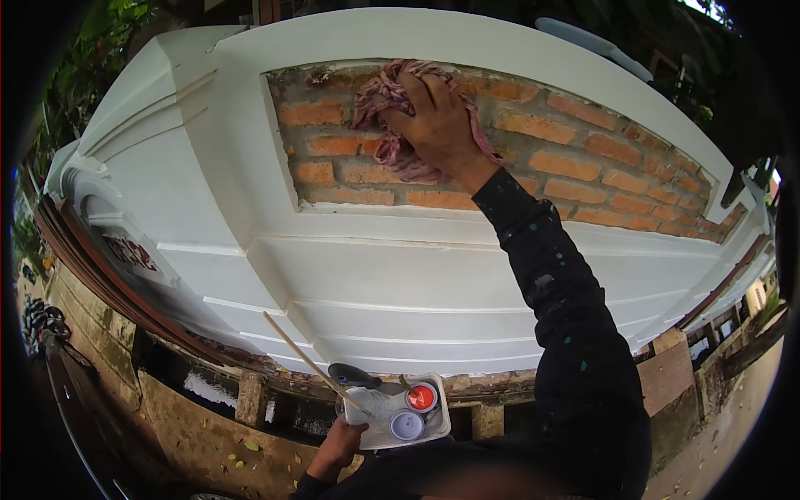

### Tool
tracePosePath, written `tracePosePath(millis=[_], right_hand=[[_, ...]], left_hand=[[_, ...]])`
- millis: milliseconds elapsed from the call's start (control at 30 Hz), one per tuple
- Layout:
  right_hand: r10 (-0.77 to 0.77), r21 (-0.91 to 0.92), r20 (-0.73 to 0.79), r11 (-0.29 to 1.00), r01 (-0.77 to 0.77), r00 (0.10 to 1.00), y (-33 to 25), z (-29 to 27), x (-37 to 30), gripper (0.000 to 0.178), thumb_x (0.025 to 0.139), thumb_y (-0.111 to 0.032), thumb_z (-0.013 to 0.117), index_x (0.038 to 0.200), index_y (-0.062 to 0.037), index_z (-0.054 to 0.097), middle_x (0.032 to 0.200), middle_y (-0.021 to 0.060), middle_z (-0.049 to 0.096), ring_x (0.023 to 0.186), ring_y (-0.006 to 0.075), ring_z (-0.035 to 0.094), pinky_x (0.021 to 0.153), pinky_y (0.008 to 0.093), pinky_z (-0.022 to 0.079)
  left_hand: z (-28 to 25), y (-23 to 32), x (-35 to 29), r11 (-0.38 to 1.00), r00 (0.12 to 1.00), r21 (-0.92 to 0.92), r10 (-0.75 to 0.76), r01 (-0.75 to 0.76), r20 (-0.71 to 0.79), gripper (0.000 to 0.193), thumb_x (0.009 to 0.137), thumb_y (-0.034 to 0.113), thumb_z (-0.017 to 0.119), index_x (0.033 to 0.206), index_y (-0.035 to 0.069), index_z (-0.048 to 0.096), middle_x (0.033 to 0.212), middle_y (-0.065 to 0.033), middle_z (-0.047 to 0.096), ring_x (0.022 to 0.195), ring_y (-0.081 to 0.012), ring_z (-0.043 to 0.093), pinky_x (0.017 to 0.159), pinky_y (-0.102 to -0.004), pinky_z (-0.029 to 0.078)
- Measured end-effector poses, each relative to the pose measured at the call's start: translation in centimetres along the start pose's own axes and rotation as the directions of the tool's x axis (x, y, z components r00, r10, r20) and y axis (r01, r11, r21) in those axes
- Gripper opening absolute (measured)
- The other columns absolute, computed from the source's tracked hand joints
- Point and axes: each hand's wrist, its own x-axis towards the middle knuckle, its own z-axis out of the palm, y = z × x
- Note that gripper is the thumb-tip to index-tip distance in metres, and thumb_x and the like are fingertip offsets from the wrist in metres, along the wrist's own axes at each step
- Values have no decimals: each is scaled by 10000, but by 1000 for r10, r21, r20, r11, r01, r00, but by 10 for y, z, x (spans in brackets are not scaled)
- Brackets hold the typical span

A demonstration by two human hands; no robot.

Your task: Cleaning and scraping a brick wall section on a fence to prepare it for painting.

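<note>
My right hand (437,125) presses a crumpled pink-purple rag (408,162) against the orange brick panel (533,125), its fingers curled over the cloth. White wall mouldings frame the bricks. Low in front of my body, my left hand (340,443) grips the left edge of a white tray (442,425). Inside the tray are a small cup of red-orange paint (422,397), a cup with pale lavender contents (407,426) and a clear plastic container (375,405). A thin wooden stick (304,354) leans out over the tray's left side. Beside it shows a dark rounded object (350,375) of unclear kind.
The white wall (400,267) stretches across the view. Along its foot runs a ditch (200,383) holding water, crossed by short concrete pieces (250,398). Fallen leaves lie on the concrete ground (208,446). Part of a dark vehicle (71,417) shows at the far left.
</note>
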Motion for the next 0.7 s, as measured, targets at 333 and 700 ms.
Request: tracePosePath(millis=[333,700], right_hand=[[776,-704,59,479,-525,628,219,-253,-252,594,880,-98,635,1420,-153,396,1354,194,462,1262,379,452,928,457,488],[100,200,-9,975,-96,995,-4,-58,-21,587,682,-61,669,1237,-246,622,1174,101,546,1006,320,526,857,436,450]], left_hand=[[46,0,21,997,999,-73,-31,34,42,301,841,79,558,1107,-41,630,1047,-101,662,972,-202,589,890,-326,454],[77,-19,22,992,990,-17,123,-122,67,340,852,87,559,1164,-45,583,1125,-110,630,1007,-217,575,932,-331,437]])
